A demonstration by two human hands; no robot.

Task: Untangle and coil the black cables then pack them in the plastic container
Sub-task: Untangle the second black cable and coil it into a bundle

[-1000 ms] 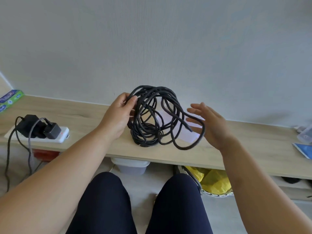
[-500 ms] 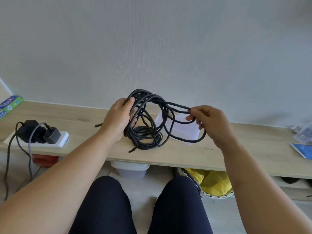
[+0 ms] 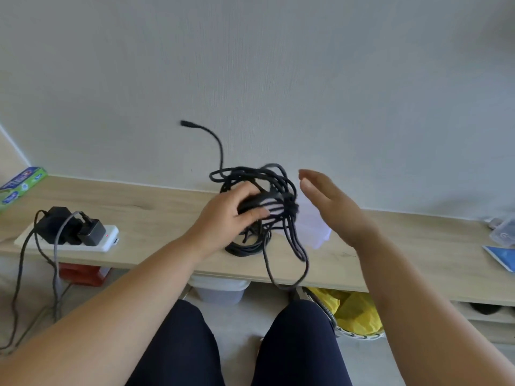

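Bare forearms, dark navy trousers (image 3: 295, 344)

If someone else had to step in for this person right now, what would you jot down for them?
Left hand: gripping the cable bundle above the shelf.
Right hand: open, beside the bundle, holding nothing.
Cables: tangled; one end sticks up in the air, one loop hangs past the shelf edge.
Container: clear plastic, on the shelf behind the bundle, partly hidden.
Done: nothing finished that I can see.
Left: untangle, coil, pack into the container.
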